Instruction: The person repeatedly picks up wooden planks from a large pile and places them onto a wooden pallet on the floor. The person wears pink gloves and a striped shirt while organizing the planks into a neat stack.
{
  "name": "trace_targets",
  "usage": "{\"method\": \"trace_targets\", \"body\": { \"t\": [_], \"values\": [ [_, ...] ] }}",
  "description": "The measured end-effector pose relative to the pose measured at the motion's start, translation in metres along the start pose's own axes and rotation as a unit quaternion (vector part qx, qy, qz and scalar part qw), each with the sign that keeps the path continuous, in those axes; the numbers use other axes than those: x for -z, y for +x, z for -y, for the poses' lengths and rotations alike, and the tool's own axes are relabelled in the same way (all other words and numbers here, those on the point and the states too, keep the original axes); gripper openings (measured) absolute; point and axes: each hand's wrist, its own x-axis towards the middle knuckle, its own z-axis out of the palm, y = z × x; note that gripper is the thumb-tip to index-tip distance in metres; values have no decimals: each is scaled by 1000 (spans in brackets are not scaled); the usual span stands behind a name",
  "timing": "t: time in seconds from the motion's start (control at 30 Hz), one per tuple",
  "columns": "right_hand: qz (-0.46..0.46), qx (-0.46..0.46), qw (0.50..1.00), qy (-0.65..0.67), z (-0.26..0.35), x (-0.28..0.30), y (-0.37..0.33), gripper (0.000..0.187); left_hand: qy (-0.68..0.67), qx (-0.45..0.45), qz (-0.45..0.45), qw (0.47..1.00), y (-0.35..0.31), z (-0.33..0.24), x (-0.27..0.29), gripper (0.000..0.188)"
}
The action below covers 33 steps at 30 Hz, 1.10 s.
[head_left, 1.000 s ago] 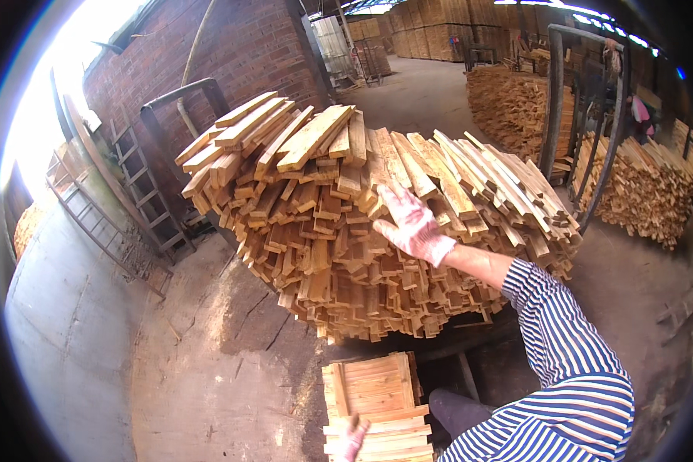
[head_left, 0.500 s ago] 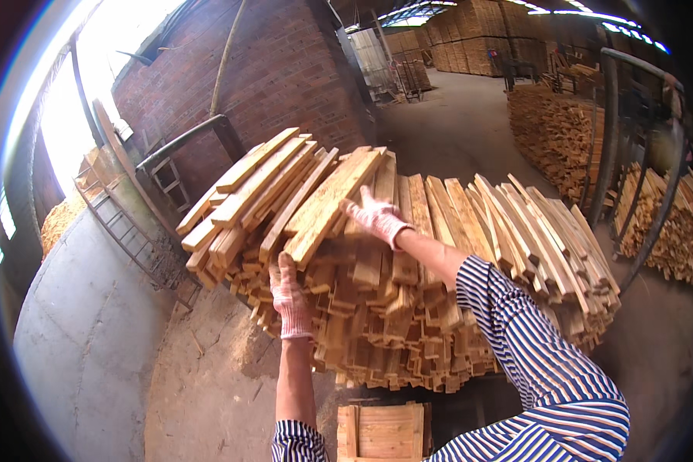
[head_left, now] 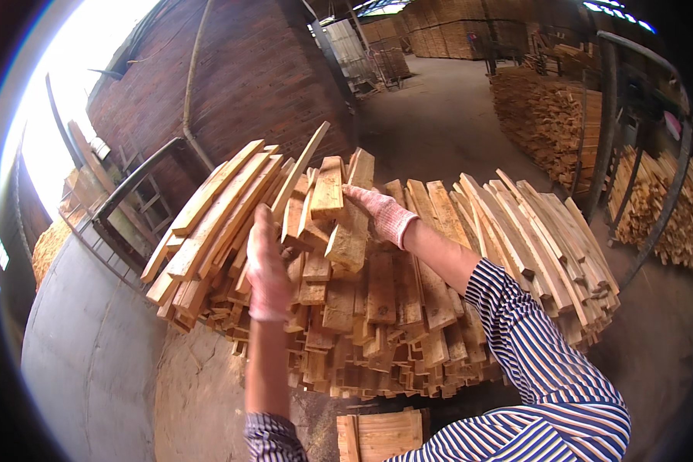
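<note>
A large bundle of sawn wooden strips [head_left: 381, 289] lies in front of me, their cut ends facing me. My right hand [head_left: 383, 212], in a pinkish knit glove, grips the edge of a wooden strip [head_left: 349, 237] in the middle of the top layer; some of its fingers are hidden. Shorter strips [head_left: 328, 189] lean tilted beside it. My left hand [head_left: 268, 269], gloved likewise, is held upright by the left strips, fingers stretched and blurred, with nothing held. Along the left top lie several long strips [head_left: 223, 208].
Bent metal bars [head_left: 135, 181] stand at the left and a metal frame [head_left: 610, 115] at the right. Other wood stacks [head_left: 547, 127] lie beyond. A brick wall [head_left: 231, 85] rises behind, a grey sheet [head_left: 88, 331] is at left, and a wooden board [head_left: 381, 436] is below.
My left hand has moved left and up, away from the strip it touched. The middle strips have shifted and tilted, one end now sticking up. My right hand stays at the middle strips.
</note>
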Motion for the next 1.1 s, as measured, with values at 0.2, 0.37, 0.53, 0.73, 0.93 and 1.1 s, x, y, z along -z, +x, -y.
{"method": "trace_targets", "body": {
  "t": [0.2, 0.37, 0.53, 0.73, 0.93, 1.1],
  "values": [
    [76, 59, 974, -203, -2, -2, 3, 63, 67, 305, 176, 934, 72, -41, 0, 86],
    [112, 130, 887, -428, 17, 37, -26, 64, -44, 348, 168, 921, 44, -17, -28, 62],
    [3, -15, 999, 48, -32, 17, -50, 48, 205, 235, 206, 928, -3, -13, 20, 73],
    [66, 68, 969, -229, -54, 10, -65, 54, 468, 118, 85, 871, -30, 72, 83, 46],
    [88, 453, 640, -615, -60, 70, -46, 55, 329, 377, 139, 854, -60, 38, 47, 83],
    [156, 195, 880, -405, -47, 35, -63, 43, 183, 220, 189, 939, -17, -3, 109, 61]
  ]
}}
